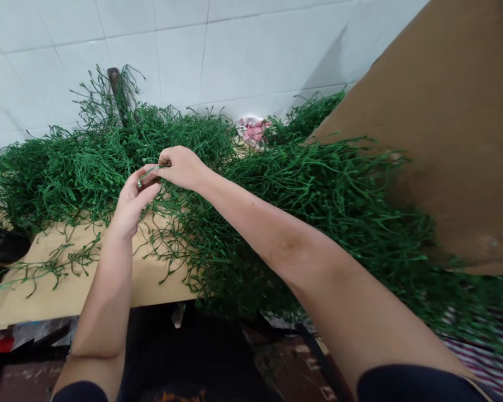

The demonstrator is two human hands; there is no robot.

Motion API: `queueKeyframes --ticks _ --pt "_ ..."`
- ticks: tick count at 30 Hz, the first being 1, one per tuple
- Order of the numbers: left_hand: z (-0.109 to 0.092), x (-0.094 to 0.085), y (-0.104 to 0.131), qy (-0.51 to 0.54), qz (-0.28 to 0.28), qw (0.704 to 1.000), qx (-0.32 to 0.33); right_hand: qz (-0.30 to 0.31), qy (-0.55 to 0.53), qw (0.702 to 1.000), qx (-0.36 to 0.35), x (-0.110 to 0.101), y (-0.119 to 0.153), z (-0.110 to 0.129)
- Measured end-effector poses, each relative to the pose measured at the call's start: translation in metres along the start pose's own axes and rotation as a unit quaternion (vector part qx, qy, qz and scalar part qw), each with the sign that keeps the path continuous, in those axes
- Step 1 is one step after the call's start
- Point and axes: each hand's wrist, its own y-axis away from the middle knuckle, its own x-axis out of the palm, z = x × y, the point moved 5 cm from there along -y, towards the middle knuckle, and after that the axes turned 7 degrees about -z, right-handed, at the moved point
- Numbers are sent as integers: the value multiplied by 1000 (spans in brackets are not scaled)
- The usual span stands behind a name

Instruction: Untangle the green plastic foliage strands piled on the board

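My right hand (183,169) reaches across from the right, its thumb and fingertips pinched on a thin green stem (154,169). Close against it, my left hand (134,200) has its fingers curled at the same stem, with the thumb a little apart. A small shiny band shows at a left finger. Both hands are above a large heap of green stems with small bud-like tips (88,167). A second thick pile of these stems (310,178) lies under and beyond my right forearm.
Brown cardboard (159,287) covers the work surface, with loose stems on it. A big cardboard sheet (456,123) leans at the right. Near the white tiled wall (243,56) are a dish of pink pieces (255,130) and an upright dark bar (118,95). A black object (2,243) stands at the left.
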Motion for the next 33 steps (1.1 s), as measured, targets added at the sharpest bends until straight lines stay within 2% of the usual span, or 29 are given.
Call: queueKeyframes --ticks 5,8,13,17,25,28,30,31,32,33 --pt "10 15 1 -165 6 986 -15 64 -29 997 13 5 3 9" --pt "9 16 6 -203 9 979 -18 92 -3 996 -15 2 2 11" --pt "3 17 21 -194 50 979 -40 72 73 993 -62 5 -3 -1" --pt "7 19 30 -157 25 986 -59 76 114 986 -96 18 -11 -6" --pt "17 21 32 -66 -40 991 -112 75 177 975 -107 30 -27 2" --pt "11 20 45 -81 -22 991 -106 42 162 982 -84 23 -37 -20" --pt "5 20 59 -118 35 988 -98 -10 134 991 -13 5 -43 -50" --pt "2 18 65 -142 63 983 -99 -58 128 988 62 -9 -44 -68" --pt "0 17 70 -161 85 978 -103 -92 142 981 100 -20 -43 -82" --pt "-2 15 72 -170 85 976 -106 -103 148 977 112 -28 -41 -91"
